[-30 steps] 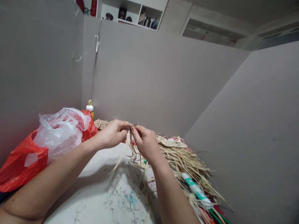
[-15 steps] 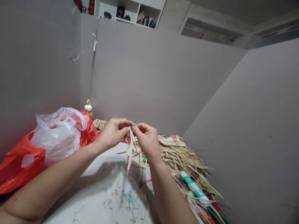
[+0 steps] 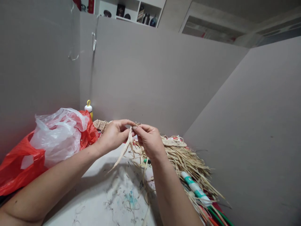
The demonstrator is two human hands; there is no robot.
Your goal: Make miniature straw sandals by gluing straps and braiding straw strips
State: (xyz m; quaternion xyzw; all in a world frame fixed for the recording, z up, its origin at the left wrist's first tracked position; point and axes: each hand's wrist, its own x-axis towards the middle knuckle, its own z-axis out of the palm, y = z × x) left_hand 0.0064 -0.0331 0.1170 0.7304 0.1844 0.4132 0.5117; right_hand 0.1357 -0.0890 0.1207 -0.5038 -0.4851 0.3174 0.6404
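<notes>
My left hand [image 3: 115,133] and my right hand [image 3: 150,138] meet above the table, fingertips almost touching. Both are closed in a pinch on a small piece of dry straw strips [image 3: 128,142]. Pale, flat ends hang down from between the fingers, the longest slanting down to the left. A short tuft shows above the fingertips. How the strips are folded or knotted there is hidden by the fingers. Behind my right forearm lies a large heap of dry straw [image 3: 188,160].
Red and white plastic bags [image 3: 58,135] fill the left side. A yellow-and-white bottle [image 3: 88,109] and a woven straw piece [image 3: 100,125] stand behind. A white-and-green roll [image 3: 196,190] lies on the right. Grey partitions [image 3: 150,75] enclose the stained white table [image 3: 101,201].
The hanging straw end has swung from nearly straight down to a slant toward the left. My right hand has turned slightly and shifted a little to the right. Both hands keep their pinch.
</notes>
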